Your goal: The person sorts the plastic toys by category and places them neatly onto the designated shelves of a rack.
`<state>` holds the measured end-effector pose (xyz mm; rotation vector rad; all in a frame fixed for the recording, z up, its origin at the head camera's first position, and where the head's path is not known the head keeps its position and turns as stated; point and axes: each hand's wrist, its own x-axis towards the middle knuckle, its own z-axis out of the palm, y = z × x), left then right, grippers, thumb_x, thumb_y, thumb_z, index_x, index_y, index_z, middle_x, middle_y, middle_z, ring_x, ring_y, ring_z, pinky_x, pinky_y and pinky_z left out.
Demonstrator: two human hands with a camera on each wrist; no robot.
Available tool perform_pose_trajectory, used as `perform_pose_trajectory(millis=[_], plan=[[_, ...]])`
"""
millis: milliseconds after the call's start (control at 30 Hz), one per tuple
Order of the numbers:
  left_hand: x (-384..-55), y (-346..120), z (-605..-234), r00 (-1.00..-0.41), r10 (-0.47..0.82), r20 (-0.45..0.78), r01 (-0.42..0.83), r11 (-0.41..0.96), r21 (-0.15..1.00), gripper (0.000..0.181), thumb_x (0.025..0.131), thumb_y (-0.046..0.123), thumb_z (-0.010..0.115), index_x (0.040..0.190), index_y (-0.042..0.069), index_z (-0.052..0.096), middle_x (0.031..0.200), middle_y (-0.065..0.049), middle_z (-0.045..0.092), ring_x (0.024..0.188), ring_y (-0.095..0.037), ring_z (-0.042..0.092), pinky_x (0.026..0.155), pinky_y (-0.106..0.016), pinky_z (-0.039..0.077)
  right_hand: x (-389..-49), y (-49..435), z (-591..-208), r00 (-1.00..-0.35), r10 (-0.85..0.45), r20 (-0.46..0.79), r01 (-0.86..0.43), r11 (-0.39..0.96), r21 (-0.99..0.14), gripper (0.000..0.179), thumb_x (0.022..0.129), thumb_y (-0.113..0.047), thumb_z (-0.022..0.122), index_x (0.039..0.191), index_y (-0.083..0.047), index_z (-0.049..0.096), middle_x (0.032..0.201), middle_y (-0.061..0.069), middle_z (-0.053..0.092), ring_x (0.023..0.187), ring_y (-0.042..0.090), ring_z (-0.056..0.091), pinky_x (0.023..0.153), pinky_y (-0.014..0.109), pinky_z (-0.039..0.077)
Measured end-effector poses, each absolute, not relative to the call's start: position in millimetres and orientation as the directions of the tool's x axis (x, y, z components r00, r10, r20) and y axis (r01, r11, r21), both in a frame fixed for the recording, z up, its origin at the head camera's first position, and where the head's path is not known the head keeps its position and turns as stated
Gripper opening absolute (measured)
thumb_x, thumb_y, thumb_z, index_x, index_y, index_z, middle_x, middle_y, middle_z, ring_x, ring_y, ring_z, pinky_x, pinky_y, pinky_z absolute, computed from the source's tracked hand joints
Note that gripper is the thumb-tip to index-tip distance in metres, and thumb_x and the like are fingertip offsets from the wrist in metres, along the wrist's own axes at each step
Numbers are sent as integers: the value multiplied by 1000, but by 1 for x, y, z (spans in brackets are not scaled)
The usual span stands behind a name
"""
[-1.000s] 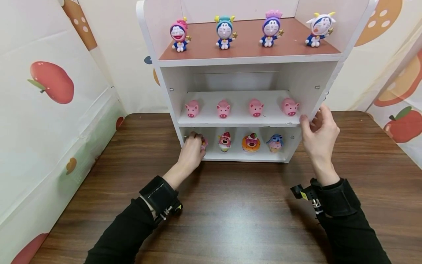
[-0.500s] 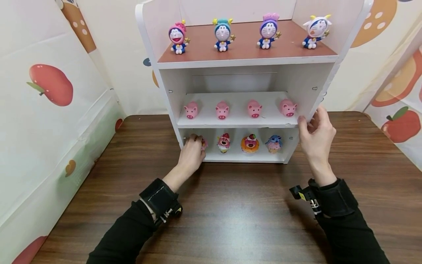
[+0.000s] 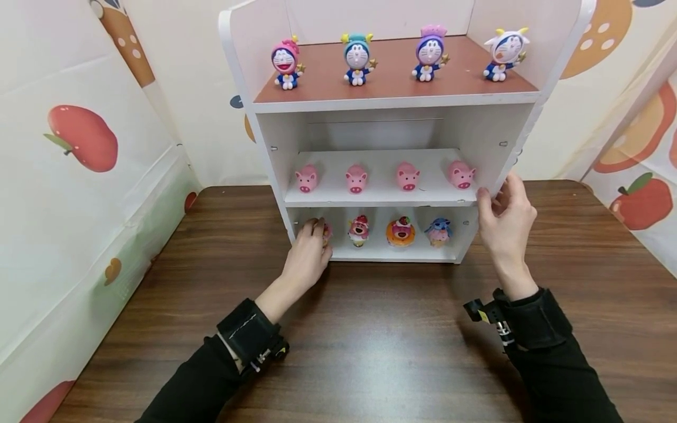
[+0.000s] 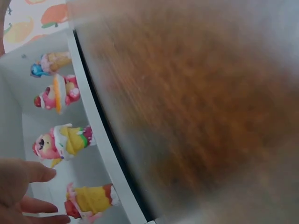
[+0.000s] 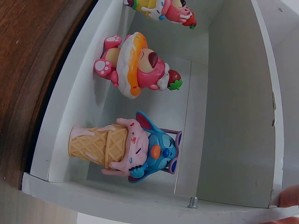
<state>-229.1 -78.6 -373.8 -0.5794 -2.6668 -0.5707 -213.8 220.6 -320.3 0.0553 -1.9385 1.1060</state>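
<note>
My left hand (image 3: 305, 258) is at the lower left of a white display shelf (image 3: 391, 104), beside the leftmost bottom figurine. The left wrist view shows that yellow-and-pink figurine (image 4: 93, 199) standing in the compartment, its head close to my fingertips. My thumb and fingers are spread, with nothing pinched between them; whether a fingertip touches it I cannot tell. My right hand (image 3: 506, 226) grips the shelf unit's right side panel, thumb at the front edge. Along the bottom stand a bear figurine in a cone (image 3: 358, 230), a bear in an orange ring (image 3: 400, 231) and a blue-eared ice-cream-cone figurine (image 3: 439, 231).
Several pink pig figurines (image 3: 407, 176) line the middle board. On the brown top board stand several cat figurines in hats (image 3: 357, 57). The unit rests on a brown wooden table (image 3: 381, 341), with fruit-patterned sheets (image 3: 84, 138) around it.
My left hand has loosened from the leftmost bottom figurine and drawn back slightly, its fingers opening out. My right hand keeps its hold on the side panel. The head view has shifted a little.
</note>
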Motion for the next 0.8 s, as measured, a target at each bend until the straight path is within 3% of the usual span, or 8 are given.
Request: perform_pose_trajectory(millis=[233, 367, 467, 600, 700, 800], plan=[[-214, -85, -372, -747, 428, 509, 613, 739, 280, 44, 88, 17, 55, 123, -8, 45, 125, -21, 42, 117, -31, 38, 95, -39, 33, -212, 222, -321, -619, 351, 702, -419, 609, -674, 36, 84, -6, 55, 120, -7, 53, 114, 10, 58, 96, 24, 58, 74, 22, 46], [-203, -87, -371, -738, 468, 486, 639, 716, 281, 50, 91, 22, 48, 132, -4, 35, 136, -20, 31, 127, -33, 23, 99, -48, 24, -209, 224, -321, -640, 339, 689, -399, 620, -675, 35, 84, -9, 56, 119, -9, 54, 112, 10, 59, 96, 20, 58, 75, 23, 46], [-194, -89, -371, -737, 479, 477, 644, 712, 281, 54, 93, 25, 45, 137, 1, 28, 143, -15, 21, 132, -28, 11, 99, -52, 21, -204, 226, -321, -660, 320, 680, -370, 649, -664, 34, 84, -11, 57, 118, -6, 55, 110, 12, 60, 93, 11, 59, 75, 21, 46], [-185, -91, -370, -736, 466, 491, 637, 722, 270, 57, 92, 29, 45, 140, 6, 24, 147, -9, 13, 133, -21, 1, 99, -54, 18, -195, 229, -326, -693, 254, 675, -353, 697, -625, 37, 84, -10, 58, 119, 0, 52, 108, 16, 60, 92, 18, 60, 71, 11, 43], [-178, -94, -368, -763, 446, 468, 607, 744, 280, 60, 92, 35, 44, 141, 8, 21, 147, -8, 10, 133, -22, -1, 99, -55, 15, -185, 232, -330, -734, 182, 655, -351, 724, -594, 44, 83, -6, 58, 125, 1, 45, 111, 19, 57, 95, 32, 56, 72, 19, 47], [-173, -96, -363, -804, 423, 418, 561, 772, 298, 64, 91, 42, 40, 142, 9, 18, 148, -8, 8, 133, -26, 1, 99, -56, 14, -173, 235, -335, -778, 105, 619, -337, 762, -553, 52, 82, -3, 59, 129, 4, 38, 116, 25, 50, 101, 39, 51, 75, 40, 47]])
